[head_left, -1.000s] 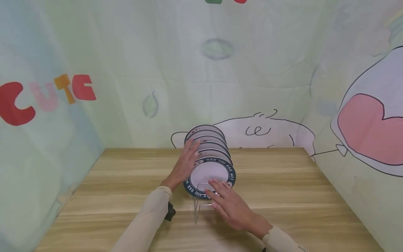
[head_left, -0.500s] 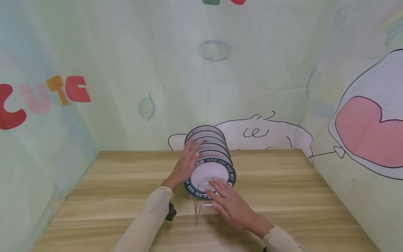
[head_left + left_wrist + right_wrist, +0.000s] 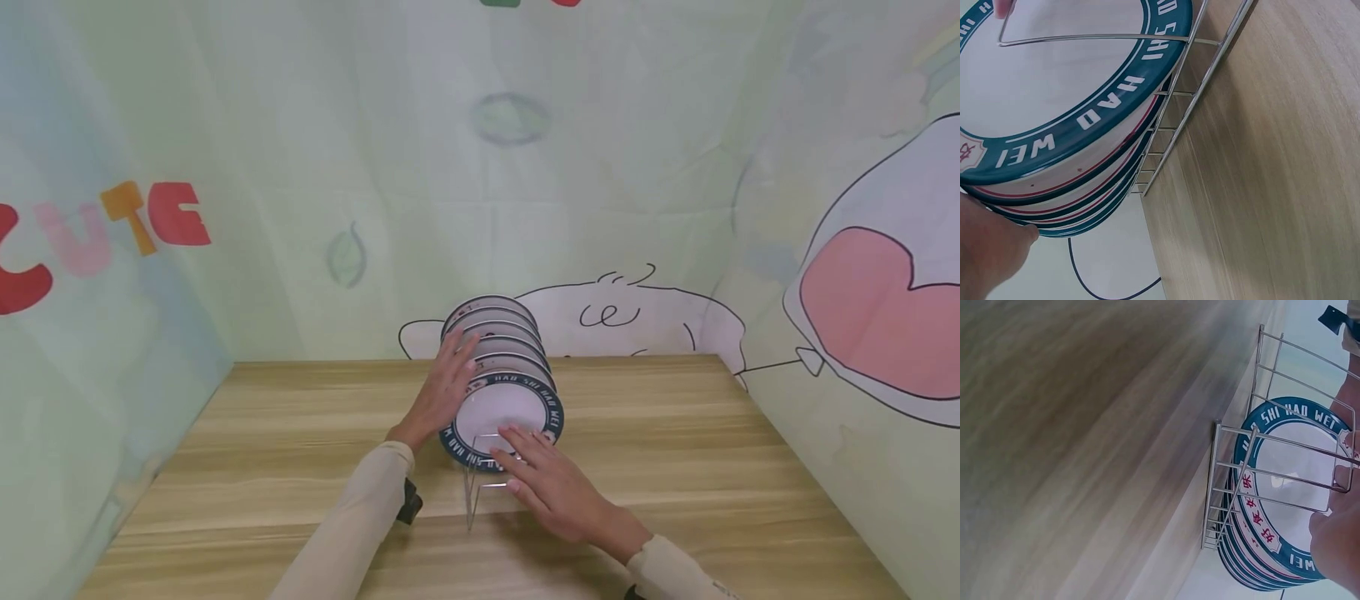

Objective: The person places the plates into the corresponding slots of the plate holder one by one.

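Several round plates stand on edge in a row in a silver wire plate rack (image 3: 470, 500). The front plate (image 3: 502, 408) has a white middle and a dark teal lettered rim. My left hand (image 3: 441, 387) rests along the left edges of the plates, fingers extended. At the front, my right hand (image 3: 558, 490) lies over the rack's wire loops, its fingers stretched toward the front plate. In the left wrist view, part of my left hand (image 3: 997, 247) shows at the plate edges. The right wrist view shows my right hand (image 3: 1341, 534) beside the front plate and the wires.
The rack stands on a light wood-grain table (image 3: 300, 417). Behind it hangs a pale printed cloth (image 3: 420, 167), with more cloth along both sides. A dark wrist strap (image 3: 409, 502) sits at the left cuff.
The head view has shifted slightly. Both hands, the plates and the rack keep their places.
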`<state>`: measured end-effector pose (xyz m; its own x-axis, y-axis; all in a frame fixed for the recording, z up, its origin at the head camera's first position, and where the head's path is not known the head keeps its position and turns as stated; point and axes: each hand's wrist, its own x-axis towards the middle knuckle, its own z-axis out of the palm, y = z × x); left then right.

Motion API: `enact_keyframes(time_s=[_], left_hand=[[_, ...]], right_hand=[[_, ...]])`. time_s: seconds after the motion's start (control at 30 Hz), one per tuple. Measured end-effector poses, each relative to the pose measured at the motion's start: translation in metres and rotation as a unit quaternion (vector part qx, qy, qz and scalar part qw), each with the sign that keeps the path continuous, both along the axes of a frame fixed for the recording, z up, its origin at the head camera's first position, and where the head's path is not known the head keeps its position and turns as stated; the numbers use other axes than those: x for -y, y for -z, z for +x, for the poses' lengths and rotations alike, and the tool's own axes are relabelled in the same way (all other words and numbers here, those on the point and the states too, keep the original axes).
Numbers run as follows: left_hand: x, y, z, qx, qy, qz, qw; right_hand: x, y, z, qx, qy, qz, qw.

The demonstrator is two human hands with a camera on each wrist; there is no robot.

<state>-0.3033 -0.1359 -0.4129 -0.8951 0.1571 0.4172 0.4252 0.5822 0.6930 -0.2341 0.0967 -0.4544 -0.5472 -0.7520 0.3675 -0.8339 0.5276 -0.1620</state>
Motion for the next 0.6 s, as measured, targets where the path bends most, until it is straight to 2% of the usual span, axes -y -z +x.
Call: enact_keyframes(time_s=[0.33, 0.6], left_hand=[[0.0002, -0.0005, -0.0021, -0.010, 0.002, 0.002, 0.9999], [-0.0006, 0.0015, -0.0035, 0.007, -0.003, 0.006, 1.0000]], right_hand=[[-0.0005, -0.0036, -0.0025, 0.028, 0.002, 0.016, 0.9995], [-0.0012, -0.0009, -0.0031, 0.008, -0.002, 0.008, 0.9999]])
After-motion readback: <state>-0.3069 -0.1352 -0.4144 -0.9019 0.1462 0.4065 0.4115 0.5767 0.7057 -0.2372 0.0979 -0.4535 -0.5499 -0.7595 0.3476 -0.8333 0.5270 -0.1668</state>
